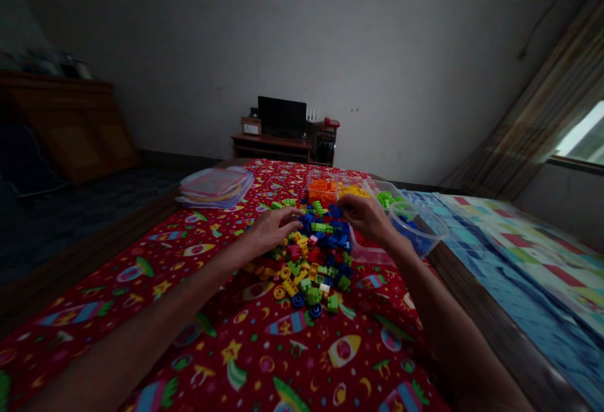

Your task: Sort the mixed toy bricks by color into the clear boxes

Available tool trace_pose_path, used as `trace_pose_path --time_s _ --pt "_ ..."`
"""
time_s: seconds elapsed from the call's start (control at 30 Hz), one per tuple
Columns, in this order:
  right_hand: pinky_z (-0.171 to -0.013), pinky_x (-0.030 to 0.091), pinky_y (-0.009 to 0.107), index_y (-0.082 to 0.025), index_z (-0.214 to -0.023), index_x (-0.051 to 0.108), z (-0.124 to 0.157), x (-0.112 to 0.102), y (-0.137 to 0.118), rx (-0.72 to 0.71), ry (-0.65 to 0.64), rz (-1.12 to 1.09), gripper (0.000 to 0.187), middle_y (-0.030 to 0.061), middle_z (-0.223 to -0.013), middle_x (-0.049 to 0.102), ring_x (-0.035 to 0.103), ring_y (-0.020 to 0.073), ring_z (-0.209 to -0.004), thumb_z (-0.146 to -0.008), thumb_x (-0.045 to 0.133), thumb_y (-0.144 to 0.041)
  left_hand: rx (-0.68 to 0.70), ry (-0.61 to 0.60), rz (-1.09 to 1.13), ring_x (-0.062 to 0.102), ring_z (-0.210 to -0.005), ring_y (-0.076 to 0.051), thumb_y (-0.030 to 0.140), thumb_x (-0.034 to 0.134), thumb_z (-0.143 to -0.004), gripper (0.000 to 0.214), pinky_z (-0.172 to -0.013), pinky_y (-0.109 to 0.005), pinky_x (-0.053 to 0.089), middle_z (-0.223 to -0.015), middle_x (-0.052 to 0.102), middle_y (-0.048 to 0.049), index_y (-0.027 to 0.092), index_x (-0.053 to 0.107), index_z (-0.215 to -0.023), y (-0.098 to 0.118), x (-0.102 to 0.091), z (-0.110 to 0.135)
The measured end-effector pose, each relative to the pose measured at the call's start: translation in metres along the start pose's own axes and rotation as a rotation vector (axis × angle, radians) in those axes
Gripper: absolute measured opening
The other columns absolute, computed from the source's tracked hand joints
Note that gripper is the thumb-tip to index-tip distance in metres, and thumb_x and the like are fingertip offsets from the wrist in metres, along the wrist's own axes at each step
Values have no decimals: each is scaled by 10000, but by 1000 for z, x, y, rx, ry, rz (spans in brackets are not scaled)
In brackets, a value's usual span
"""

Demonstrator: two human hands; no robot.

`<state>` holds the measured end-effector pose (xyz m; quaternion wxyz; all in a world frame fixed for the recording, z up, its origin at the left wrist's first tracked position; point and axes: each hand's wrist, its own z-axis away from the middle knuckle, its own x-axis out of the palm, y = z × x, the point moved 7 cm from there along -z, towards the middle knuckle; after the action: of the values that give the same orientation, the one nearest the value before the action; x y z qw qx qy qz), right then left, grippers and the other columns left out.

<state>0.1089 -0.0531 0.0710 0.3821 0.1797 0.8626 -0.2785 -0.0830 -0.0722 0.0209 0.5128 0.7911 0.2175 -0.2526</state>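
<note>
A mixed pile of toy building bricks point(314, 251) in blue, green, yellow and red lies on a red patterned cloth point(189, 292). Over the pile's left side is my left hand point(274, 228), its fingers stretched and apart from the thumb, with nothing visible in them. My right hand point(365, 214) is at the pile's far right, fingers pinched on a blue brick point(335, 211). Just beyond that hand are clear containers of orange bricks point(323, 189) and yellow bricks point(353, 191). Green bricks point(389, 199) fill another one, partly behind my right wrist.
On the right, a round clear tub point(431, 231) holds blue bricks. A clear container point(370, 255) sits partly under my right forearm. Stacked lids point(216, 185) lie at the far left. A bed point(500, 261) adjoins the right side; a monitor point(282, 116) stands by the wall.
</note>
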Motion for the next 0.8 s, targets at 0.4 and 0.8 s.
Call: trace_pose_path --time_s 0.4,0.8 --pt "-676 435 310 -153 -915 734 61 -118 133 619 114 703 330 122 -867 722 646 242 -822 -712 476 -115 197 -111 -190 642 -881 -196 306 498 -834 234 -838 -293 478 -939 721 -42 204 700 -894 25 26 10" --pt "-589 377 247 -174 -940 695 4 12 5 143 -180 374 269 84 -766 684 586 145 -635 -841 450 -120 535 -226 -563 566 -986 -204 247 435 -925 235 -942 -354 401 -992 658 -82 178 659 -913 37 58 30"
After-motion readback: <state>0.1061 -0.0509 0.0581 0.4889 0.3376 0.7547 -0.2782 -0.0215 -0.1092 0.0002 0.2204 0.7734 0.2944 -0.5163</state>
